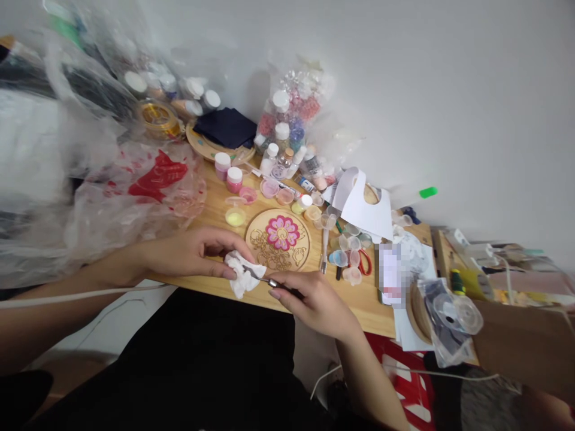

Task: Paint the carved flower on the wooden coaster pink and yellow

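My left hand [215, 251] pinches a crumpled white tissue [240, 284] at the table's front edge. My right hand [314, 302] is closed round the dark handle of a small metal-bladed tool, which looks like a palette knife [256, 273]. Its blade lies against the tissue. Just beyond the hands rests a round wooden board [278, 239] with engraved outlines and a flower [282, 232] coloured pink and white. Near its left rim stands an open cup of yellow paint [235, 216].
Pink paint jars [234, 179], small open cups [353, 275], red-handled scissors [366, 262] and a dropper [324, 251] crowd the wooden table [368, 314]. Bottles [269, 158] and bagged beads stand by the wall. Plastic bags [135, 197] cover the left side; a blurred-out phone-like object [390, 275] lies right.
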The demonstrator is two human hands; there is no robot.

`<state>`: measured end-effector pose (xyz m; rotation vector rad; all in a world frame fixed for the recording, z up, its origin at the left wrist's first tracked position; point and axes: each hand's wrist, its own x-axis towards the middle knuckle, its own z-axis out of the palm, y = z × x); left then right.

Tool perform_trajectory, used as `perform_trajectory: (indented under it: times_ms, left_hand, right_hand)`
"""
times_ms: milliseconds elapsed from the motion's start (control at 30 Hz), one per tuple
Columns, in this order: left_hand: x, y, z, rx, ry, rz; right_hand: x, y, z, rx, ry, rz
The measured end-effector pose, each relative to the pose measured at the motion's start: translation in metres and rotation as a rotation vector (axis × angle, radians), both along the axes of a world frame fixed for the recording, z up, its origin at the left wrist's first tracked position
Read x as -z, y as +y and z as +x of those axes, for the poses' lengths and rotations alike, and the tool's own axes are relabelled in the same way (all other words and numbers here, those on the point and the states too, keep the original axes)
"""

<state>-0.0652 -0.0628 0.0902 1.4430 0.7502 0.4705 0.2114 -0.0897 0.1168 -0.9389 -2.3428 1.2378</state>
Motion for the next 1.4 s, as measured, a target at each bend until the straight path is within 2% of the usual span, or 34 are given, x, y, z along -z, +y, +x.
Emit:
perform_trajectory:
  times_ms: [200, 400, 600, 867, 1167, 1300, 1400]
  left_hand:
    - [-0.002, 0.001, 0.011, -0.053, 0.077, 0.100]
    - [-0.002, 0.000, 0.016, -0.091, 0.101, -0.011]
    - [0.002, -0.001, 0.017, -0.114, 0.062, -0.038]
    - [-0.003, -0.002, 0.017, -0.125, 0.036, -0.061]
    - [0.006, -0.001, 0.004, -0.283, -0.044, -0.138]
    - [0.007, -0.001, 0.006, -0.283, -0.057, -0.164]
    - [0.005, -0.003, 0.008, -0.240, -0.076, -0.208]
  right_hand:
    - [0.004, -0.003, -0.005, -0.008, -0.114, 0.120]
    - [0.006, -0.004, -0.004, -0.022, -0.168, 0.183]
    - [0.003, -0.004, -0.002, -0.003, -0.125, 0.091]
    - [0.002, -0.004, 0.001, 0.021, -0.031, -0.019]
    - [0.009, -0.004, 0.015, 0.134, 0.099, -0.271]
    - [0.009, -0.005, 0.013, 0.133, 0.106, -0.308]
    - [0.007, -0.006, 0.011, 0.129, 0.068, -0.267]
